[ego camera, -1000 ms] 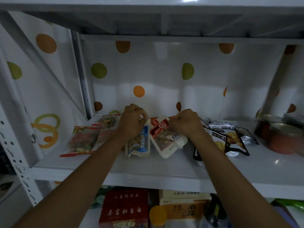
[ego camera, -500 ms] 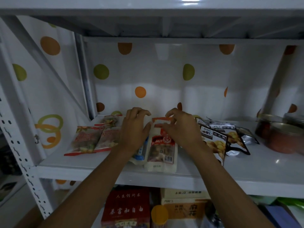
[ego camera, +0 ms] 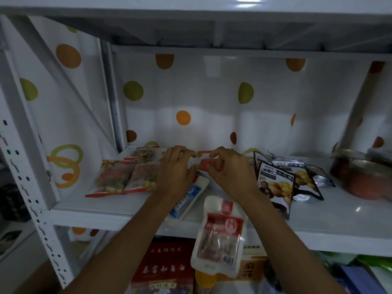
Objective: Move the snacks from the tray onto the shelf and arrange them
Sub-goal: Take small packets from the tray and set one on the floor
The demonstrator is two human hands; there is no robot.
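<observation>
On the white shelf (ego camera: 331,221), my left hand (ego camera: 175,177) and my right hand (ego camera: 232,172) meet at the middle. Both pinch the upper corners of a red-topped snack packet (ego camera: 212,164) that stands near the back wall. A blue-and-white packet (ego camera: 187,199) lies under my left wrist, its end at the shelf's front edge. A red-and-white peanut packet (ego camera: 220,236) hangs over the front edge between my forearms, and only its top is on the shelf. No tray is in view.
Clear packets with red edges (ego camera: 115,179) lie at the left. Black chestnut packets (ego camera: 275,187) lie at the right, and beyond them stand jars with red contents (ego camera: 369,179). A perforated upright (ego camera: 31,187) bounds the left. Below sit a red box (ego camera: 165,268) and an orange box (ego camera: 251,268).
The peanut packet slid forward from under my hands and now hangs over the shelf's front edge. My hands moved back and together onto the red-topped packet; the blue-and-white packet now lies under my left wrist.
</observation>
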